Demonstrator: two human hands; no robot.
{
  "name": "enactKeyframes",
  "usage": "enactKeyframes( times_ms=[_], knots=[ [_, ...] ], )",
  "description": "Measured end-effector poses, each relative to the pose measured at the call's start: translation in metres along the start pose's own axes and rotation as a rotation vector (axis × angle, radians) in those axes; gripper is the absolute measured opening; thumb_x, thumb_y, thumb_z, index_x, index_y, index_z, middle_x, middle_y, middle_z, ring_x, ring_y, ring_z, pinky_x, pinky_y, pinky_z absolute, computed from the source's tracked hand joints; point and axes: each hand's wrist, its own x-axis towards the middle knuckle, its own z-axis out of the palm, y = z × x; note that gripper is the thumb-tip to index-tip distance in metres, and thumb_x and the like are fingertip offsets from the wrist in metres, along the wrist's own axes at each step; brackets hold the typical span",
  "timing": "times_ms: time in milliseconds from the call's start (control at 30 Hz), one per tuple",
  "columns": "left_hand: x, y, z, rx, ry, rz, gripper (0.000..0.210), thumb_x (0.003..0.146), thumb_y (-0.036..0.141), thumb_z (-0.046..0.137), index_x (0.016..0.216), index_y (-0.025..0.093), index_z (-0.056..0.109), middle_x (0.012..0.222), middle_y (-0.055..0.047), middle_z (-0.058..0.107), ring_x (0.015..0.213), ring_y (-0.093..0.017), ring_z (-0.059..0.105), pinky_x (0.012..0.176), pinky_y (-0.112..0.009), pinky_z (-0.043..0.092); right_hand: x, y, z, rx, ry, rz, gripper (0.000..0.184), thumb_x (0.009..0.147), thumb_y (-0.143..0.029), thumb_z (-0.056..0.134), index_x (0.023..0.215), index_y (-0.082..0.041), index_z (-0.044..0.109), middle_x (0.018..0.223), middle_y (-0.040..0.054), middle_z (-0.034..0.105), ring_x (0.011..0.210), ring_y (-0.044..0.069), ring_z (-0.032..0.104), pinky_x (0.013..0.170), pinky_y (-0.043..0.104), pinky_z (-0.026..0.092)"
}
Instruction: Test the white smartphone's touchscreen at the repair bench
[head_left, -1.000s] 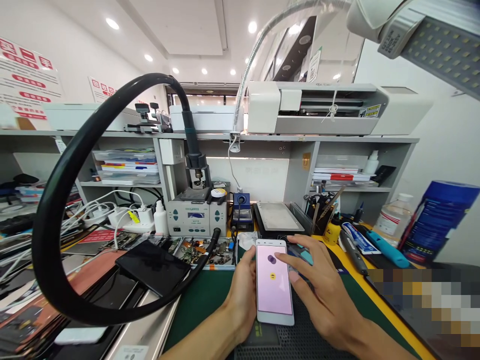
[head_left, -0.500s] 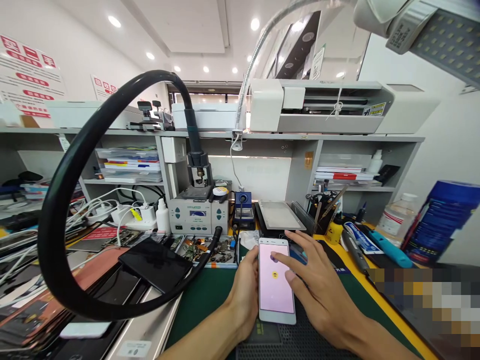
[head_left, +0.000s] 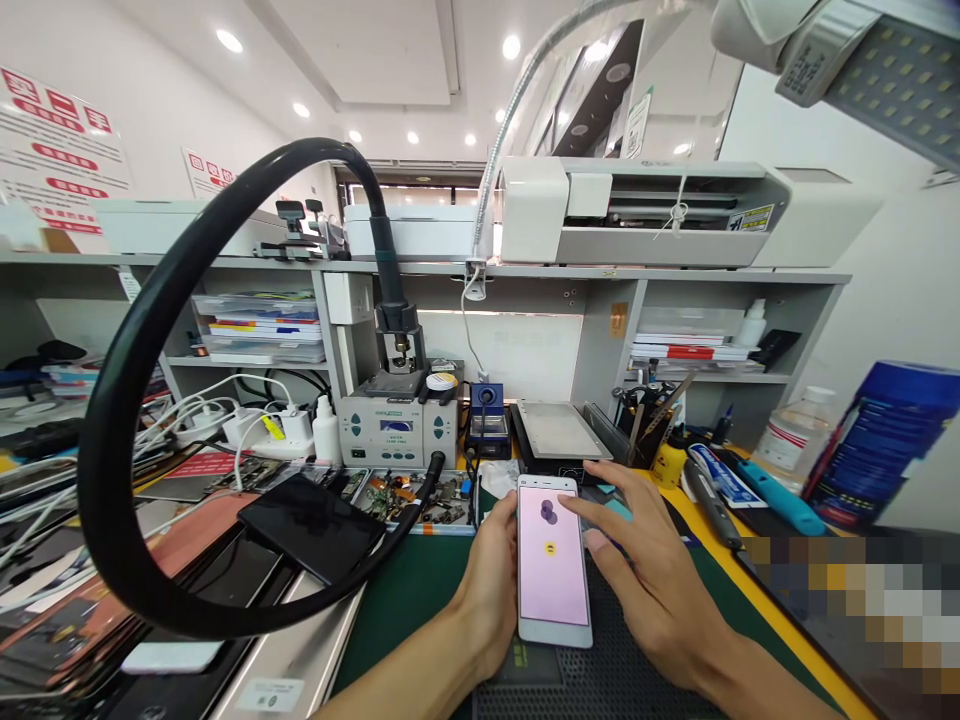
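Observation:
A white smartphone [head_left: 553,590] stands tilted up toward me, its lit screen pink with a small yellow icon and dark purple spots near the top. My left hand [head_left: 491,585] grips the phone along its left edge, the thumb beside the frame and the other fingers hidden behind it. My right hand [head_left: 649,570] is at the phone's right side with fingers spread. Its index fingertip is over the upper right of the screen; whether it touches the glass I cannot tell. Nothing is held in that hand.
A thick black hose [head_left: 97,420] loops from the grey hot-air station [head_left: 397,430] across the left side. Phones and a black panel [head_left: 311,525] are piled at left. A parts tray [head_left: 450,500] sits behind the green mat [head_left: 420,580]. Bottles and tools, including a blue can [head_left: 881,440], line the right.
My right hand has drawn slightly right, its index finger moving from the purple spot toward the screen's right edge. The left hand and phone stay in place.

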Motion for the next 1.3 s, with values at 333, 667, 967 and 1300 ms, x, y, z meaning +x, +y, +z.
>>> enactKeyframes(
  times_ms=[333,667,967,1300],
  knots=[
    [0.0001,0.0005,-0.0002,0.000,0.002,0.000,0.046,0.096,0.049,0.047,0.110,0.013,0.072,0.094,-0.011,0.075,0.078,-0.020,0.068,0.070,-0.026,0.048,-0.0011,-0.0015,-0.0003,0.040,-0.079,0.010,0.036,0.098,-0.024,0.045,0.130,-0.031,0.060,0.148,0.0096,0.038,0.139,0.033,0.036,0.107,0.058,0.040],
    [0.0019,-0.0011,-0.0028,-0.005,-0.046,0.008,0.044,0.095,0.047,0.048,0.111,0.013,0.072,0.093,-0.010,0.075,0.079,-0.021,0.068,0.072,-0.028,0.050,0.0005,-0.0042,-0.0029,-0.037,-0.172,-0.057,0.037,0.098,-0.024,0.045,0.132,-0.033,0.059,0.155,0.0062,0.031,0.147,0.033,0.023,0.113,0.063,0.032],
    [0.0038,-0.0031,-0.0070,-0.005,-0.089,0.020,0.047,0.094,0.050,0.048,0.113,0.014,0.072,0.095,-0.010,0.075,0.083,-0.022,0.069,0.075,-0.029,0.050,0.0024,-0.0083,-0.0027,-0.085,-0.238,-0.064,0.041,0.099,-0.026,0.045,0.138,-0.037,0.054,0.160,0.0044,0.026,0.150,0.033,0.018,0.114,0.066,0.032],
    [0.0036,-0.0025,-0.0047,0.013,-0.056,0.019,0.044,0.094,0.049,0.049,0.108,0.014,0.072,0.091,-0.009,0.075,0.081,-0.021,0.068,0.074,-0.027,0.049,0.0024,-0.0051,-0.0036,0.016,-0.090,-0.012,0.035,0.098,-0.026,0.045,0.130,-0.029,0.059,0.153,0.0096,0.036,0.146,0.036,0.029,0.111,0.064,0.036]
  ],
)
